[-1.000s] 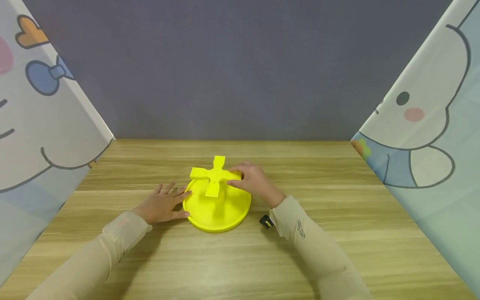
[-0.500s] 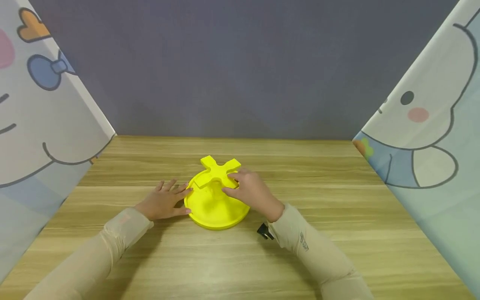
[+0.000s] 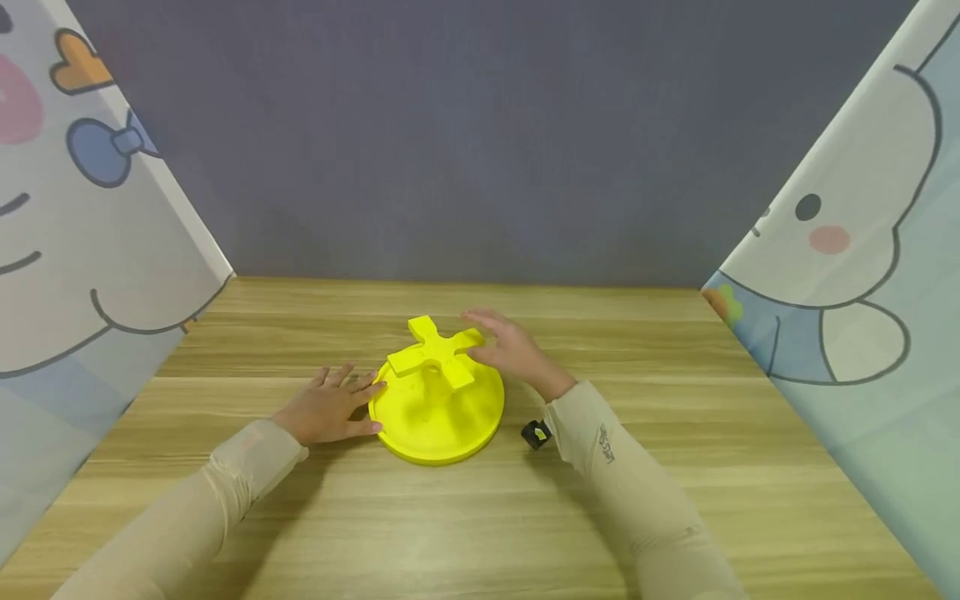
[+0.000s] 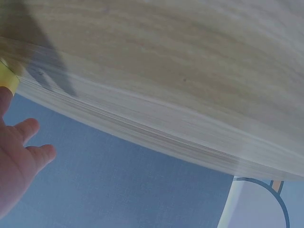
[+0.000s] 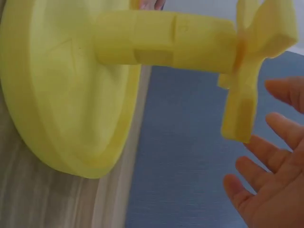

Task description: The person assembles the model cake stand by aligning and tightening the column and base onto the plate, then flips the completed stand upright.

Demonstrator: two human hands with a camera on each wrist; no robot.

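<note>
A yellow round base (image 3: 435,437) with a raised rim lies flat on the table. From its middle rises a thick yellow post (image 5: 156,38), topped by a four-armed yellow cross-shaped piece (image 3: 437,352). My left hand (image 3: 326,408) rests beside the base with fingers spread, thumb and fingertips at its left rim. Only part of that hand shows in the left wrist view, near a yellow edge (image 4: 7,78). My right hand (image 3: 517,354) is right at the cross's right arm, holding nothing. Seen from the right wrist, its fingers (image 5: 251,173) are spread and loosely bent near one arm.
A small black object (image 3: 536,434) shows at the right sleeve cuff. The wood-grain table (image 3: 420,533) ends at a dark grey back panel (image 3: 465,150). Cartoon-printed panels (image 3: 832,233) slope up at both sides.
The cross-shaped piece has turned on its post. My right hand has let go of its arm and drawn slightly away, fingers opening. The left hand has stayed at the base's rim.
</note>
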